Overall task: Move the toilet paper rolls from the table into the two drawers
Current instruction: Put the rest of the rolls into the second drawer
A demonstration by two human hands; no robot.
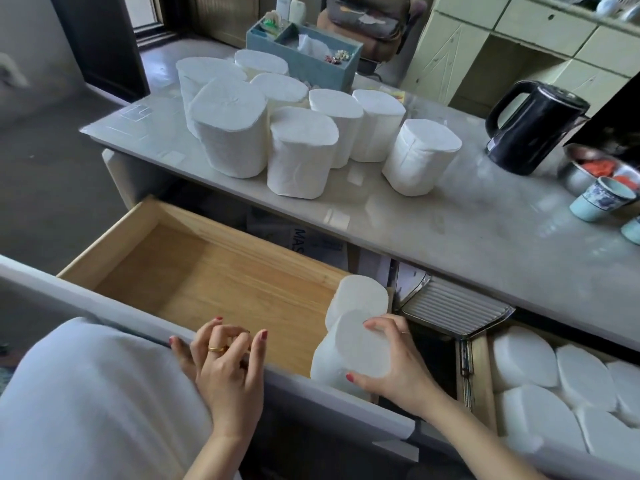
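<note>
Right hand (391, 362), lower centre of frame: fingers spread and curled over the top of a toilet paper roll (349, 355) standing upright in the near right corner of the left drawer (194, 268); a second roll (360, 297) stands just behind it, touching. Left hand (225, 362), lower left of centre: fingers loosely curled above the drawer front, holding nothing. Eight rolls (301, 150) stand upright on the table (450, 230), upper centre; right drawer (481, 368), lower right, holds packed rolls (581, 379).
</note>
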